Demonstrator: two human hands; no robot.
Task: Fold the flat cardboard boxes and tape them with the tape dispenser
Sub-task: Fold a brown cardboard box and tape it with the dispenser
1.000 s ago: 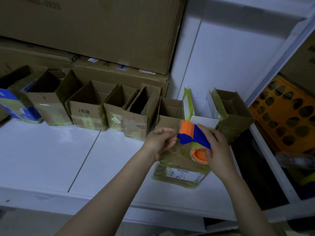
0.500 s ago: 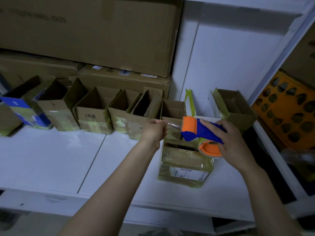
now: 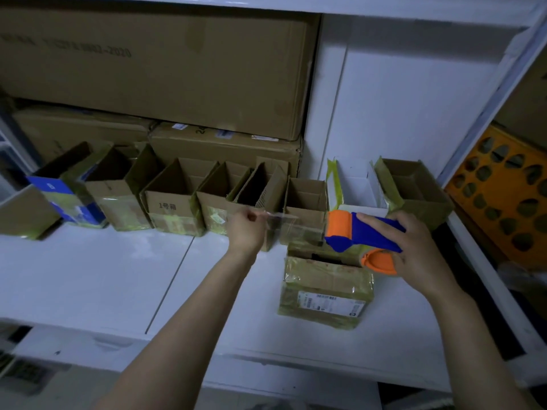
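The right hand (image 3: 420,247) wraps closed around the blue-and-orange plastic tape dispenser (image 3: 359,235), held just above the taped cardboard box (image 3: 325,288) on the white shelf (image 3: 88,279). The left hand (image 3: 247,229) reaches out to the side, fingers (image 3: 251,216) pinching a glossy strip of clear tape (image 3: 287,220) stretched taut from the dispenser.

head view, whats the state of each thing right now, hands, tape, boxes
left hand: pinched shut on the tape end
right hand: gripping the tape dispenser
tape dispenser: held above the front box
tape strip: pulled out, stretched between left hand and dispenser
front box: upright on the shelf, top flaps not fully shut, a dark gap showing
row of boxes: upright, tops open
white box: open
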